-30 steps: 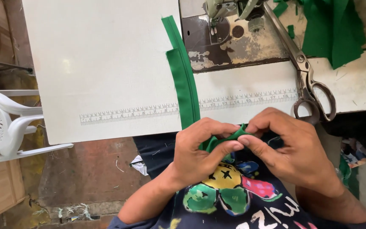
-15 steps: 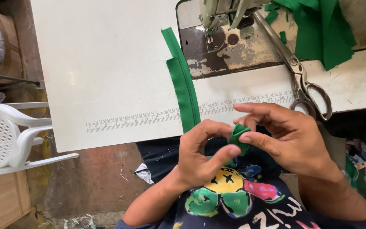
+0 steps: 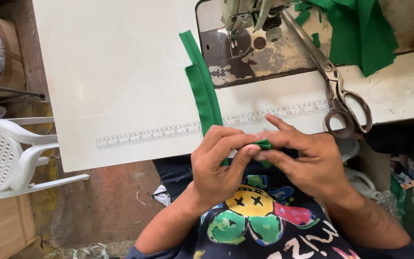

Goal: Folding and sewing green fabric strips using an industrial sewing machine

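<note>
A wide white work table [image 3: 120, 72] fills the upper view, lit evenly by soft daylight. A printed ruler strip [image 3: 149, 135] runs along its near edge. To the table's left stands a white plastic chair [image 3: 10, 158] with a perforated back, on a worn reddish-brown floor [image 3: 106, 201] scattered with thread scraps. Beyond the chair, also left of the table, sits a wooden box [image 3: 5, 52]. Below the table's right end lies dim clutter.

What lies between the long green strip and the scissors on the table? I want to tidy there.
The head view shows only bare table with a printed ruler scale between green strip and scissors.
</note>
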